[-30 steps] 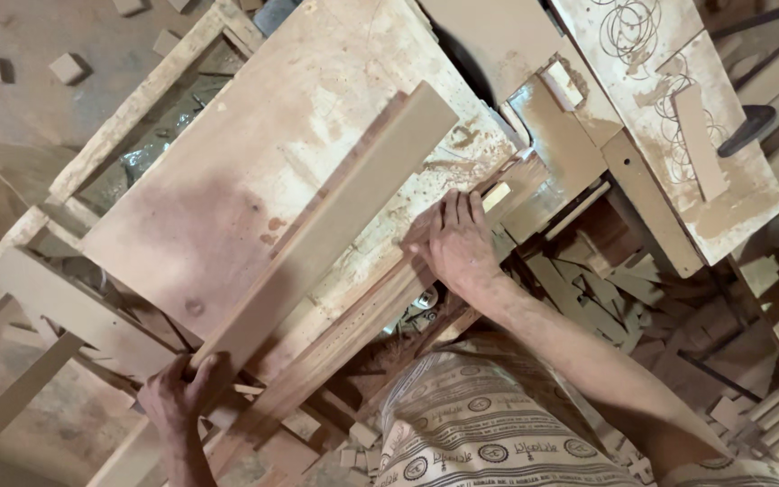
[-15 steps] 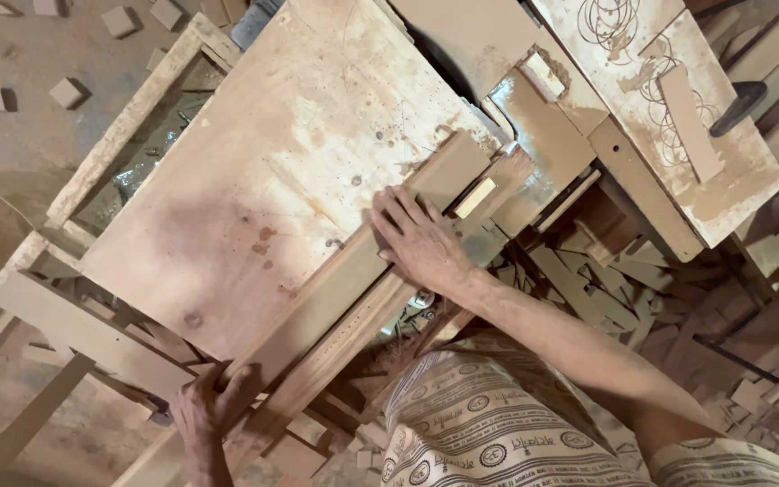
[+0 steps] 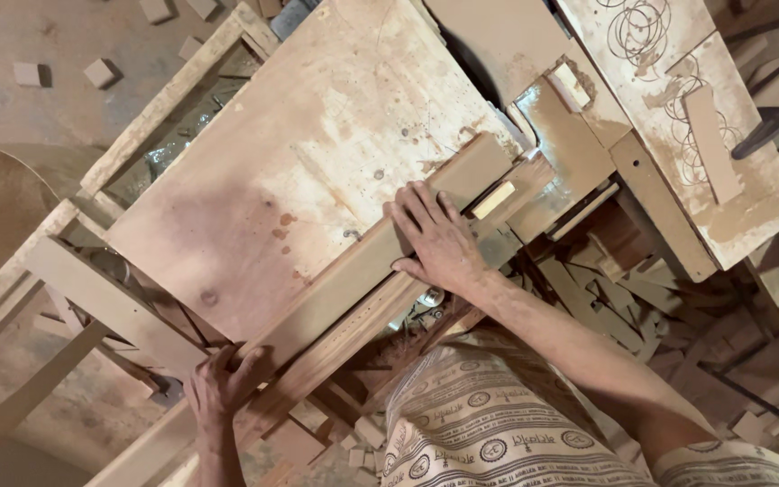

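Two bare hands are being pressed onto a long, flat, pale-brown wooden board [image 3: 353, 271] that is being fed lengthwise across a wide, scuffed plywood saw table [image 3: 317, 153]. Compared with a second ago, the board's far end is now lying close to a small pale wooden block [image 3: 494, 200] by the machine's dusty housing [image 3: 570, 135], where before it was reaching well past it; the right hand is now being held farther back along the board, which suggests the plank is being drawn back or repositioned rather than pushed through. The right hand [image 3: 436, 239] is being laid flat, fingers spread and palm down, on the board's upper face, gripping nothing. The left hand [image 3: 218, 386] is being curled loosely around the board's near end, fingers over its edge. The board is lying diagonally, just beside a reddish, grainier wooden rail [image 3: 344, 347] along the table's near edge. Sawdust is coating the tabletop, which is stained and dull. Heaped offcuts [image 3: 615, 289] of angular scrap wood are lying to the right, and small cube-shaped blocks [image 3: 99, 72] are scattered on the bare floor.
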`<action>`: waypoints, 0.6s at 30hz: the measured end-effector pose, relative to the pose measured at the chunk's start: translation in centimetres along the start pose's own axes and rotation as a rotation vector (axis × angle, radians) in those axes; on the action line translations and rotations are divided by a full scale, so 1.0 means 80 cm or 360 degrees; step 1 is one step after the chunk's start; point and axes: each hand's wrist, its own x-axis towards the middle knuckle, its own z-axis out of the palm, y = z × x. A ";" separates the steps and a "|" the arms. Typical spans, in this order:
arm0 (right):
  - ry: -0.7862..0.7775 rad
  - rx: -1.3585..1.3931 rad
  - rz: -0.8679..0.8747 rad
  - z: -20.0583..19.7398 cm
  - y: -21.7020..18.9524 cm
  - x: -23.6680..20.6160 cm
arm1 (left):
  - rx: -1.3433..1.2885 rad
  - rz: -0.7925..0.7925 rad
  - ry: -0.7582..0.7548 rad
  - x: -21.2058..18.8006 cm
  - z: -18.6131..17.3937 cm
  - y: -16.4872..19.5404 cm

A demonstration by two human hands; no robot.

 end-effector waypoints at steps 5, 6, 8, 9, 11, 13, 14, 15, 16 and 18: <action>0.0033 -0.0083 -0.0009 0.008 0.003 0.000 | -0.0131 0.0048 0.0054 -0.003 0.004 0.000; 0.0018 -0.0107 0.0001 0.009 0.003 0.001 | -0.0055 0.0058 0.0032 -0.004 0.004 0.000; -0.0026 -0.0157 0.0010 0.011 0.004 0.002 | 0.0053 -0.0015 -0.0081 -0.006 0.001 0.001; -0.0040 -0.0168 0.0019 0.012 0.003 0.004 | 0.0088 -0.0090 -0.0170 -0.008 0.000 0.001; -0.0066 -0.0190 0.0026 0.014 0.001 0.007 | 0.0113 -0.0184 -0.0218 -0.014 -0.002 0.002; -0.0041 -0.0186 0.0015 0.016 -0.001 0.009 | 0.0110 -0.0185 -0.0141 -0.020 -0.002 0.003; -0.0025 -0.0186 0.0014 0.017 -0.001 0.010 | 0.0140 -0.0120 -0.0074 -0.022 -0.001 0.003; -0.0040 -0.0194 0.0016 0.018 -0.001 0.010 | 0.0167 -0.0064 -0.0007 -0.024 0.001 0.004; -0.0056 -0.0200 0.0018 0.018 -0.001 0.011 | 0.0196 -0.0006 0.0060 -0.024 0.003 0.005; -0.0066 -0.0193 0.0038 0.019 0.000 0.011 | 0.0164 -0.0086 -0.0032 -0.023 0.006 0.006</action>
